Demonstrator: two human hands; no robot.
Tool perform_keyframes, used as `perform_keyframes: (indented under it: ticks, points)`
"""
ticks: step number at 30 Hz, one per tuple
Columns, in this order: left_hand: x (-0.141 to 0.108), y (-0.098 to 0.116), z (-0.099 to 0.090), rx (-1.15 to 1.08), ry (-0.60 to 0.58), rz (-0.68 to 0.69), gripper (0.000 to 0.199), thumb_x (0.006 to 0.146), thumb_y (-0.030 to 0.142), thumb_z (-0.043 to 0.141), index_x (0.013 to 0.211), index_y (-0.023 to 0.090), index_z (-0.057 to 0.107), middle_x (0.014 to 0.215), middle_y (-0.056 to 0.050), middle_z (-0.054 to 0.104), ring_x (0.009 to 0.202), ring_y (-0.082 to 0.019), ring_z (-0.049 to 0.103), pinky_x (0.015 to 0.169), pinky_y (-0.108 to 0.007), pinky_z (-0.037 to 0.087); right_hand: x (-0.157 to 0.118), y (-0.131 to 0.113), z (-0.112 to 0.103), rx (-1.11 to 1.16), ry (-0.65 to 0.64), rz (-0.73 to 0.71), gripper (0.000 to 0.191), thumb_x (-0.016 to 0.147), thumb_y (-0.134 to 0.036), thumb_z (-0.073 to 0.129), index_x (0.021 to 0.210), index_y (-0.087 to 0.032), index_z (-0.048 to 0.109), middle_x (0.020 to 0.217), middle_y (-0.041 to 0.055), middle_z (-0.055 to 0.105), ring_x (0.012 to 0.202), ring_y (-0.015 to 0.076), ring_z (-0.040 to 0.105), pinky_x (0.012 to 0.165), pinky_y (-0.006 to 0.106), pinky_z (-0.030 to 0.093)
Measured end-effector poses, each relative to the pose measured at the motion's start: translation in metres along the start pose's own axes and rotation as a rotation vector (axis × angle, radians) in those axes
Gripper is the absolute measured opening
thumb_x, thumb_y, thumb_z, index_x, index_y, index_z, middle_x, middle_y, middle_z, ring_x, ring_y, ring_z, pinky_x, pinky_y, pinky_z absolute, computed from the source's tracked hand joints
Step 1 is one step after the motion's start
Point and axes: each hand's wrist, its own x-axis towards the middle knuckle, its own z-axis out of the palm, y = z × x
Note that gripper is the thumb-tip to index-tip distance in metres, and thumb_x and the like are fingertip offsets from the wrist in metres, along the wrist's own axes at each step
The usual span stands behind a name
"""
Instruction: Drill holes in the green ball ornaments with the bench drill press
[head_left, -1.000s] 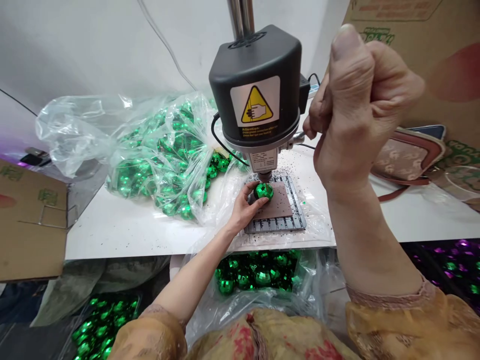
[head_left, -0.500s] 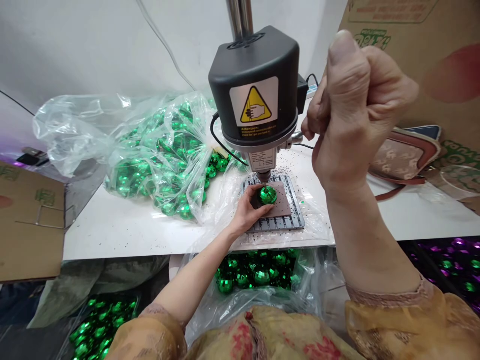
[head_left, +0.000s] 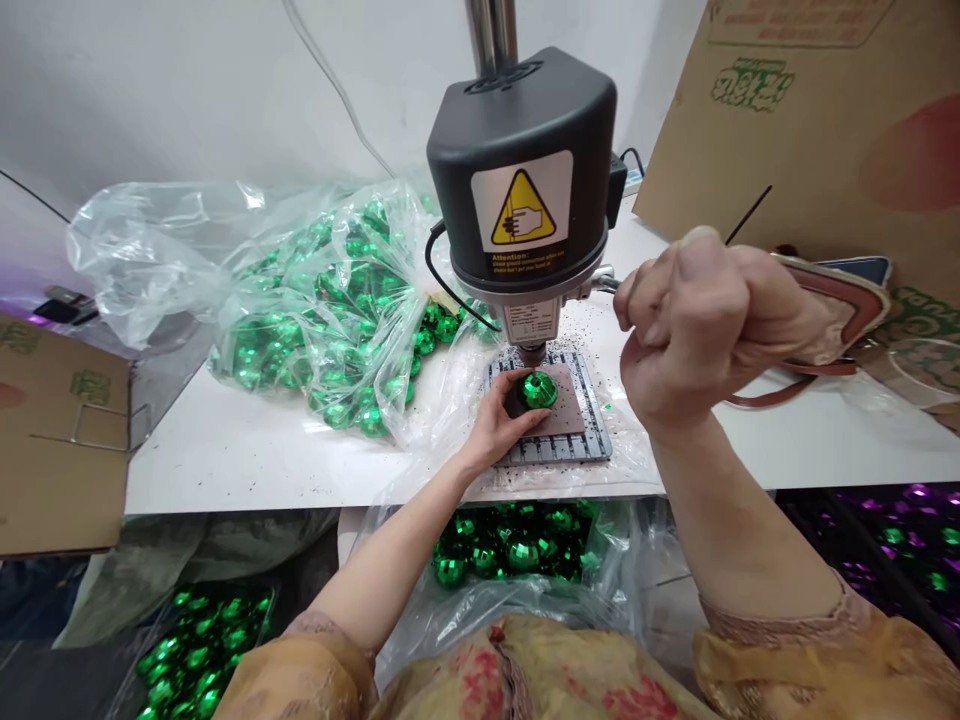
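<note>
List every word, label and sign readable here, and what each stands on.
"Attention:" on the warning label of the drill press.
Lines beneath it: too small to read.
Plate below the drill head: too small.
Green print on the carton: unreadable.

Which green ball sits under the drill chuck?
The ball held by the left hand on the slotted plate, under the chuck; the rest lie heaped away from it, mostly in plastic bags.

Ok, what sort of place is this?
Probably a small ornament workshop: a benchtop drill press stands over a slotted base plate on a white bench, with plastic bags of shiny green faceted balls heaped beside and below it.
</note>
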Motion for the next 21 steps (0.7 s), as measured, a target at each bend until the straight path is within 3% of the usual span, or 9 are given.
perform_keyframes:
  ticks: [11,21]
  points:
    - [-0.001,0.000,0.000,0.005,0.000,-0.015,0.062,0.078,0.047,0.085,0.127,0.020,0.057,0.126,-0.012,0.067,0.119,-0.029,0.065,0.106,-0.047,0.051,-0.010,0.007,-0.010,-0.042,-0.026,0.011,0.060,0.093,-0.041,0.058,0.054,-0.019,0.018,0.048,-0.0050,0.020,0.042,0.0051,0.018,0.043,0.028,0.020]
    - [-0.001,-0.001,0.000,0.009,0.001,-0.005,0.062,0.079,0.047,0.084,0.127,0.020,0.056,0.126,-0.012,0.066,0.121,-0.029,0.064,0.108,-0.048,0.050,-0.014,0.024,-0.011,0.188,-0.051,-0.282,0.048,0.091,-0.018,0.056,0.063,-0.018,0.016,0.050,-0.0063,0.014,0.041,0.0045,0.018,0.042,0.023,0.024]
